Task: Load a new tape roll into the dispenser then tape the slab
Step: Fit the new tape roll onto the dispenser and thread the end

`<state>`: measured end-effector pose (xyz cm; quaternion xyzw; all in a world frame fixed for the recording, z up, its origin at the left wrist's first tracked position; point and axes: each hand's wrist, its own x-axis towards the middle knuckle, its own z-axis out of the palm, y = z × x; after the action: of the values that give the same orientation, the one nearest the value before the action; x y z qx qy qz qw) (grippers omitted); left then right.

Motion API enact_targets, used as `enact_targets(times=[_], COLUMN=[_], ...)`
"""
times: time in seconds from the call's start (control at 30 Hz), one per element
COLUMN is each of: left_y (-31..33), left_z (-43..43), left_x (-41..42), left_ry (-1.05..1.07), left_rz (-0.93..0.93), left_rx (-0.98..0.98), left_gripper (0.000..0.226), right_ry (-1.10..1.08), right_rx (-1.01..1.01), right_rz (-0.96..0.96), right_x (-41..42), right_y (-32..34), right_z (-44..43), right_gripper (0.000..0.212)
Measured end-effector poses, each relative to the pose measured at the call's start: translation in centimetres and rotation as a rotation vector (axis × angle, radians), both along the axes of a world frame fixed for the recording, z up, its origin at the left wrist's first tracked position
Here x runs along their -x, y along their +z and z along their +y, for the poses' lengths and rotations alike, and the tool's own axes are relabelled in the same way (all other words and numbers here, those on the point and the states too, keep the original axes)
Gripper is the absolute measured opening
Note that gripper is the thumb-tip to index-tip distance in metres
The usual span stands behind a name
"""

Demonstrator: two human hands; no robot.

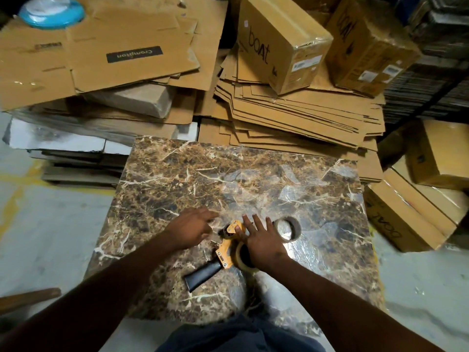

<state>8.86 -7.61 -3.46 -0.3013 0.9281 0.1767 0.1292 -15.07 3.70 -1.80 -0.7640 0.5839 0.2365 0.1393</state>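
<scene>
A brown marble slab (pixel 228 179) lies flat in front of me. On its near part rests an orange tape dispenser (pixel 224 252) with a black handle (pixel 203 274) pointing toward me. A tape roll (pixel 241 257) sits in the dispenser, partly hidden under my right hand (pixel 261 241), which lies flat over the roll and dispenser with fingers spread. My left hand (pixel 193 228) hovers just left of the dispenser's head, fingers loosely extended, holding nothing that I can see. An empty brown cardboard tape core (pixel 288 228) stands on the slab right of my right hand.
Stacks of flattened cardboard (pixel 291 113) lie beyond the slab. Sealed brown boxes (pixel 281 44) sit at the back, with more boxes (pixel 411 219) on the floor to the right. A blue object (pixel 50 12) rests at the top left. Grey floor (pixel 50 224) lies left.
</scene>
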Motion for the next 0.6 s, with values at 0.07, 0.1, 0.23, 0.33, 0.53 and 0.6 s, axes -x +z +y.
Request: enact_targets(times=[0.07, 0.1, 0.23, 0.33, 0.53, 0.6], left_y=[-0.4, -0.7, -0.9, -0.5, 0.2, 0.3], left_z=[0.4, 0.6, -0.1, -2.1, -5.5, -6.7], left_x=[-0.4, -0.8, -3.4, -5.4, -1.3, 0.5], left_ry=[0.004, -0.002, 0.029, 0.063, 0.060, 0.033], left_rz=[-0.015, -0.020, -0.007, -0.080, -0.095, -0.085], left_rx=[0.004, 0.023, 0.068, 0.099, 0.176, 0.191], left_gripper=[0.023, 0.024, 0.026, 0.027, 0.021, 0.019], right_ry=[-0.007, -0.010, -0.015, -0.008, 0.027, 0.049], right_rx=[0.003, 0.002, 0.000, -0.005, -0.020, -0.014], right_rz=[-0.014, -0.020, -0.028, -0.016, -0.007, -0.033], right_x=[0.1, 0.1, 0.2, 0.2, 0.3, 0.6], right_y=[0.0, 0.0, 0.2, 0.2, 0.4, 0.4], right_z=[0.1, 0.1, 0.2, 0.3, -0.5, -0.9], right_gripper=[0.074, 0.074, 0.076, 0.078, 0.077, 0.075])
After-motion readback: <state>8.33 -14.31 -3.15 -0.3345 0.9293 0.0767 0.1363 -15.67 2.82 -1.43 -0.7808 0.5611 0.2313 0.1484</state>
